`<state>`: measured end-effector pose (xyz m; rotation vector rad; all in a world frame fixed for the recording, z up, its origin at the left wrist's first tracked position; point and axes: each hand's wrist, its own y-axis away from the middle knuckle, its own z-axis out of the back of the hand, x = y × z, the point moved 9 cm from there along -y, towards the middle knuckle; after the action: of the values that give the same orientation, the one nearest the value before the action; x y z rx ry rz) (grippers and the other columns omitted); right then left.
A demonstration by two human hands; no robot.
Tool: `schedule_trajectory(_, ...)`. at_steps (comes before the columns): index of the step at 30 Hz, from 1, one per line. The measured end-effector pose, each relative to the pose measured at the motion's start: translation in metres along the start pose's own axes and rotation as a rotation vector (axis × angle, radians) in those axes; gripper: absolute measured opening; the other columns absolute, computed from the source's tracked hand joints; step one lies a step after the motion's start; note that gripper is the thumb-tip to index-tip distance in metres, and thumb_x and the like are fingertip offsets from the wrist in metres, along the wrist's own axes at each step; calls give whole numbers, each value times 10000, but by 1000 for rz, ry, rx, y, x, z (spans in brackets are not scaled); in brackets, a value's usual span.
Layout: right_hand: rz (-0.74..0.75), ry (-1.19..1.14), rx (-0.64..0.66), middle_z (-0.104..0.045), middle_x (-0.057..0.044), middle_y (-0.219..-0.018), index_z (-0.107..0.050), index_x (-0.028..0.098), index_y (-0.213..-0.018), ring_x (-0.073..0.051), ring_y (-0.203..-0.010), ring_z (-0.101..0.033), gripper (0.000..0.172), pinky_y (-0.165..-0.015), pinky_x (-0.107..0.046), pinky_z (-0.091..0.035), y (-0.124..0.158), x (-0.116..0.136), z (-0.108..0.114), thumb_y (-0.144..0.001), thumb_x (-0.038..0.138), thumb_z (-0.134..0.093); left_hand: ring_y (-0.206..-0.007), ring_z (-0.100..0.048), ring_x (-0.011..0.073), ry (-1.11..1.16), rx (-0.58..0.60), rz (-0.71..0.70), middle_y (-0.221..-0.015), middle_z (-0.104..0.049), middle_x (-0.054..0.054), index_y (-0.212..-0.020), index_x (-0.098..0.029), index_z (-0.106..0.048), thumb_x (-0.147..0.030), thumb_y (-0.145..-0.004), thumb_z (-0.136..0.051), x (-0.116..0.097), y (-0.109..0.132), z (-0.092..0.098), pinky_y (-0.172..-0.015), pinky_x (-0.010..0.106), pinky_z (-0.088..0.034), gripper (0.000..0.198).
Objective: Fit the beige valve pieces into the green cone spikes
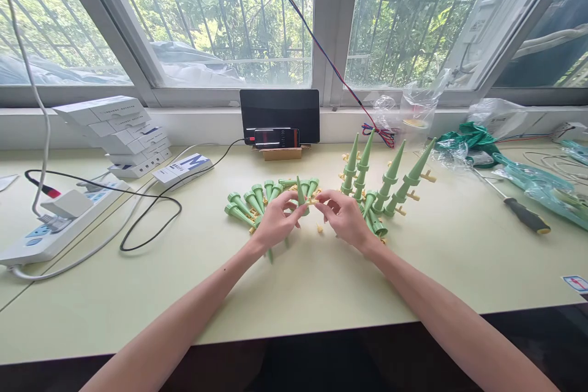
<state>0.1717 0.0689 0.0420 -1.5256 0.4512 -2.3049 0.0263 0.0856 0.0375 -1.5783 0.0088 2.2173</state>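
My left hand [274, 220] is closed around a green cone-shaped plastic spike [300, 192], holding it upright over the pale green table [321, 282]. My right hand [345, 215] pinches a small yellow plastic piece [314, 201] against the spike's side. Behind my left hand lies a heap of several green spikes [250, 201] on their sides. To the right, several green spikes with yellow side pieces [388, 180] stand point up. One small yellow piece [320, 229] lies loose on the table between my hands.
A white power strip [55, 223] with a black cable [147, 214] sits at left beside stacked white boxes [122, 131]. A phone [276, 137] leans against a dark tablet [280, 113] at the window. A screwdriver [523, 214] and plastic bags [537, 180] lie at right.
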Motion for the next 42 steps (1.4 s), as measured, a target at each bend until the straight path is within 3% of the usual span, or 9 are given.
schedule_trajectory(10,-11,4,48,-673,-24,-830,-641,204,-882,-135,-593,-594,85,-573,-269,-480,0,-2,-4,-903,269,-590,-886,-613,185,-94,4,-83,-1018,-557,60,-952,-205,-663,-410,-875,-618,1,1,0,-572,254,-610,224)
schedule_trajectory(22,-26,-1,55,-667,-22,-812,-635,206,-867,-140,-604,-582,88,-585,-271,-467,0,-2,-3,-891,282,-597,-902,-615,172,-227,-52,-214,-1039,-560,66,-952,-206,-695,-327,-908,-580,-14,4,3,-690,294,-630,173)
schedule_trajectory(30,-54,23,105,-619,-12,-712,-631,192,-829,-138,-577,-531,209,-570,-267,-421,1,1,-6,-939,349,-548,-879,-616,179,-226,-27,-215,-1010,-599,67,-888,-197,-677,-322,-904,-573,-15,4,1,-625,269,-610,163)
schedule_trajectory(42,-42,86,123,-543,17,-556,-563,187,-703,-125,-514,-466,399,-563,-260,-372,1,1,-7,-991,441,-453,-841,-638,177,-207,-3,-151,-991,-612,64,-967,-202,-684,-378,-892,-586,-9,4,-1,-562,242,-584,215)
